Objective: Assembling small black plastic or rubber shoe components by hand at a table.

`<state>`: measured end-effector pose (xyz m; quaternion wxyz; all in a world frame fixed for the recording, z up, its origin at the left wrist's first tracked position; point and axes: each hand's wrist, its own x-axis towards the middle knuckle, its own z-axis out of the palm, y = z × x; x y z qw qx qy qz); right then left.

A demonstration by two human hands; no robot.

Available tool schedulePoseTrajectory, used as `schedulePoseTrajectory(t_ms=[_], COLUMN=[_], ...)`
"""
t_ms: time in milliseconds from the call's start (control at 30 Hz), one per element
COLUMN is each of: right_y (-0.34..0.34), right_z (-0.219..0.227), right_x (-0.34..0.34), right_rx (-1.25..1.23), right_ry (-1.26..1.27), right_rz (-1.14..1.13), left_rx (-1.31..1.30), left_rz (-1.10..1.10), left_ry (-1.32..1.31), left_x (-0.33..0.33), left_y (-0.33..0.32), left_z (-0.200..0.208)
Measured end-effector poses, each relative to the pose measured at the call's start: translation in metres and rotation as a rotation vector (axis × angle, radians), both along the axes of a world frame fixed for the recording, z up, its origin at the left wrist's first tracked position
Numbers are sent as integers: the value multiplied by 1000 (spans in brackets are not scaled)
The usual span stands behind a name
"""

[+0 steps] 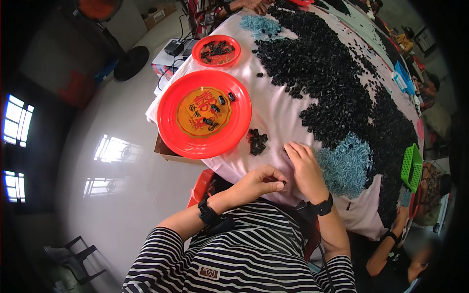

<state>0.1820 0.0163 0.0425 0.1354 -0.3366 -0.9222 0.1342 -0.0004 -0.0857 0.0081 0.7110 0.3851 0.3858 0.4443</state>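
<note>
My left hand [261,179] is closed at the table's near edge, pinching a small black plastic part [284,183] between its fingertips. Beside it my right hand [307,168] lies flat on the pink cloth [278,110], fingers together and stretched toward a small cluster of black parts [257,141]. A large red plate [204,115] with a yellow centre holds a few black parts just left of that cluster. A long heap of black parts [332,78] runs down the table on the right, with a pile of light blue pieces [347,163] next to my right hand.
A smaller red plate [216,50] with black parts sits farther back, and another light blue pile [260,24] beyond it. A green basket [412,167] stands at the right edge. Other people's arms show at the lower right and at the table's far end. A cardboard box sits under the table.
</note>
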Motion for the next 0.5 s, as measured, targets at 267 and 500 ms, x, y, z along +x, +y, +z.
schedulePoseTrajectory(t_ms=[267,500], right_y=[-3,-14], right_z=[-4,-7], right_x=[21,23], right_rx=[-18,-213], right_ry=[275,409], right_rz=[-87,-333], left_rx=[253,241], left_rz=[-44,-107], left_ry=[185,203], left_x=[0,6], left_y=[5,7], left_z=[4,5])
